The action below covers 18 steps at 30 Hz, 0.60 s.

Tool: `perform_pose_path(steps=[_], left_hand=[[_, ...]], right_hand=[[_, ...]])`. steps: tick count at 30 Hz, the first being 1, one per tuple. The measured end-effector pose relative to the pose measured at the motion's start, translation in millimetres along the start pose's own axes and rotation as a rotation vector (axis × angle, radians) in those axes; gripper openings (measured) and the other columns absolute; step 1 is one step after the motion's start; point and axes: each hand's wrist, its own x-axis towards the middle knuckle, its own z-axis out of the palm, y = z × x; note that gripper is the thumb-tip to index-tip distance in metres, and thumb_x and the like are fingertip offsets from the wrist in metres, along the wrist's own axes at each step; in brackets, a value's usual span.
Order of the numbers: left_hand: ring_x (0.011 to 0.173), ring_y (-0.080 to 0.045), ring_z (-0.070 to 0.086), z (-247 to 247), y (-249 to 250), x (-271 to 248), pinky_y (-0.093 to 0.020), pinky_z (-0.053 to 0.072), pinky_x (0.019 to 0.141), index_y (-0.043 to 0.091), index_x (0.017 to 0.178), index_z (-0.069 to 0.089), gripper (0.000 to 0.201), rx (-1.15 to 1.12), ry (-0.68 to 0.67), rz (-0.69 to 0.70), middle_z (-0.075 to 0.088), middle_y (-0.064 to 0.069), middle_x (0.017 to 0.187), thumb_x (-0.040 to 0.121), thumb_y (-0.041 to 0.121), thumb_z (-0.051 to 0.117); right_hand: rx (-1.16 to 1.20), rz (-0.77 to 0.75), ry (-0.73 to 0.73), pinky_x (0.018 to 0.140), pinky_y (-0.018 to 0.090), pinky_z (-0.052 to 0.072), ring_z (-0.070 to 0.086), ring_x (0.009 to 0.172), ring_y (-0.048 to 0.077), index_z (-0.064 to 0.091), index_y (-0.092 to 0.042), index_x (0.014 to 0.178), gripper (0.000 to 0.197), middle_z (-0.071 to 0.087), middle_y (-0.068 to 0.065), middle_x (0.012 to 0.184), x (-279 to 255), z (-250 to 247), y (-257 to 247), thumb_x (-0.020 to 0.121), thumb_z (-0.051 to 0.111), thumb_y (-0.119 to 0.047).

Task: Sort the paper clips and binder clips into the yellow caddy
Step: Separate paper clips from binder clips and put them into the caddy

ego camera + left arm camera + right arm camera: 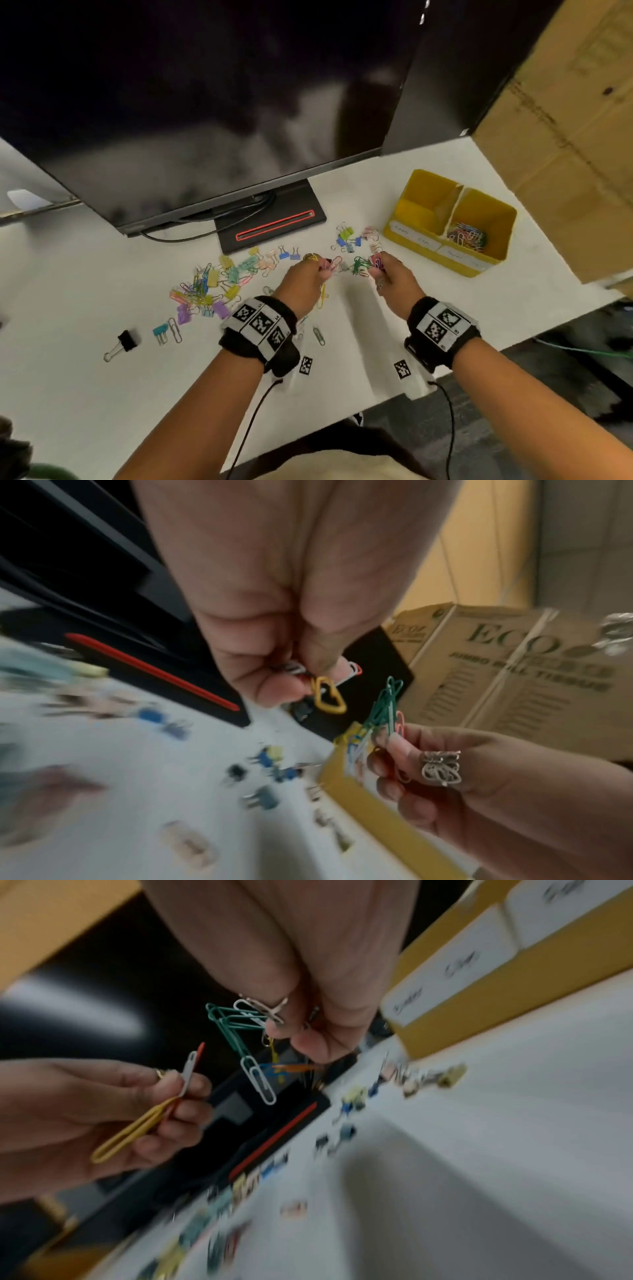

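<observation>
My left hand (pixel 317 270) pinches a few paper clips, a long yellow one (pixel 131 1130) with a white and a red one, above the white desk. My right hand (pixel 382 270) pinches a bunch of paper clips, mostly green (pixel 227 1024), with white ones (pixel 260 1081) dangling. Both hands hover left of the yellow caddy (pixel 424 245). Its right compartment holds a heap of paper clips (pixel 467 236); its left compartment shows nothing in it. Coloured binder clips and paper clips (pixel 212 284) lie scattered at the left, and more binder clips (pixel 352 238) lie beside the caddy.
A dark monitor (pixel 205 102) on a black stand (pixel 274 219) rises behind the clips. A black binder clip (pixel 125 342) lies at the far left. Cardboard boxes (pixel 565 154) stand at the right. The desk's front edge (pixel 376 404) runs just below my wrists.
</observation>
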Motion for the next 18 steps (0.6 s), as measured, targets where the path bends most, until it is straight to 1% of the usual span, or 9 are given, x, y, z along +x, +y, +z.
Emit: perform_pose_path(steps=[2, 4, 5, 7, 9, 11, 14, 16, 18], left_hand=[[0.126, -0.029, 0.048, 9, 37, 18, -0.023, 0.033, 0.095, -0.005, 0.123, 0.050, 0.031, -0.047, 0.001, 0.074, 0.053, -0.020, 0.131, 0.099, 0.011, 0.039], [0.124, -0.033, 0.048, 23, 75, 36, -0.026, 0.034, 0.096, -0.008, 0.122, 0.049, 0.031, -0.083, -0.023, 0.146, 0.052, -0.024, 0.131, 0.098, 0.010, 0.039], [0.122, -0.035, 0.049, 32, 94, 45, -0.030, 0.037, 0.097, -0.007, 0.122, 0.049, 0.031, -0.101, -0.035, 0.185, 0.053, -0.025, 0.129, 0.098, 0.011, 0.040], [0.119, -0.034, 0.052, 52, 125, 64, -0.035, 0.040, 0.098, -0.005, 0.122, 0.050, 0.032, -0.093, -0.067, 0.238, 0.055, -0.025, 0.126, 0.098, 0.014, 0.042], [0.118, -0.033, 0.052, 73, 150, 84, -0.036, 0.040, 0.098, -0.005, 0.120, 0.052, 0.033, -0.066, -0.095, 0.255, 0.057, -0.024, 0.125, 0.098, 0.017, 0.043], [0.119, -0.031, 0.053, 92, 171, 100, -0.035, 0.041, 0.098, -0.005, 0.121, 0.054, 0.034, -0.045, -0.119, 0.261, 0.057, -0.022, 0.127, 0.097, 0.018, 0.045], [0.124, -0.032, 0.050, 112, 185, 113, -0.035, 0.040, 0.100, -0.004, 0.127, 0.049, 0.040, -0.036, -0.172, 0.272, 0.052, -0.021, 0.135, 0.097, 0.022, 0.045], [0.129, -0.032, 0.045, 117, 183, 115, -0.038, 0.037, 0.104, -0.003, 0.138, 0.036, 0.050, -0.020, -0.239, 0.285, 0.045, -0.022, 0.141, 0.099, 0.029, 0.038], [0.136, -0.029, 0.038, 114, 174, 114, -0.038, 0.034, 0.110, 0.002, 0.146, 0.021, 0.055, -0.023, -0.250, 0.348, 0.039, -0.020, 0.146, 0.100, 0.029, 0.037]], right_hand=[[0.085, 0.042, 0.086, 0.073, 0.034, 0.034, 0.039, 0.076, 0.019, 0.047, -0.008, 0.096, 0.006, 0.039, -0.005, 0.070, 0, -32, 7, 0.097, 0.041, -0.009], [0.130, 0.080, 0.211, 0.073, 0.036, 0.036, 0.042, 0.075, 0.021, 0.050, -0.004, 0.104, 0.013, 0.040, -0.004, 0.067, 0, -66, 16, 0.097, 0.040, -0.010], [0.147, 0.095, 0.277, 0.072, 0.036, 0.036, 0.043, 0.075, 0.021, 0.050, -0.001, 0.104, 0.015, 0.042, -0.001, 0.068, 1, -84, 21, 0.097, 0.041, -0.010], [0.149, 0.133, 0.380, 0.073, 0.035, 0.036, 0.044, 0.078, 0.021, 0.051, -0.003, 0.097, 0.010, 0.046, 0.001, 0.071, 5, -114, 32, 0.096, 0.043, -0.009], [0.089, 0.208, 0.429, 0.078, 0.035, 0.038, 0.048, 0.085, 0.022, 0.053, -0.001, 0.104, 0.016, 0.055, 0.009, 0.085, 9, -139, 43, 0.096, 0.043, -0.011], [0.010, 0.291, 0.434, 0.084, 0.038, 0.043, 0.056, 0.096, 0.030, 0.053, 0.004, 0.112, 0.024, 0.061, 0.022, 0.103, 13, -156, 52, 0.096, 0.043, -0.011], [-0.087, 0.402, 0.369, 0.091, 0.041, 0.043, 0.056, 0.108, 0.037, 0.053, 0.004, 0.115, 0.031, 0.061, 0.027, 0.115, 16, -167, 54, 0.097, 0.043, -0.019], [-0.125, 0.417, 0.302, 0.095, 0.039, 0.040, 0.053, 0.113, 0.038, 0.053, 0.005, 0.118, 0.038, 0.059, 0.026, 0.120, 16, -168, 53, 0.098, 0.040, -0.025], [-0.119, 0.383, 0.278, 0.099, 0.038, 0.038, 0.050, 0.119, 0.038, 0.052, 0.004, 0.122, 0.039, 0.056, 0.027, 0.126, 15, -167, 50, 0.100, 0.037, -0.024]])
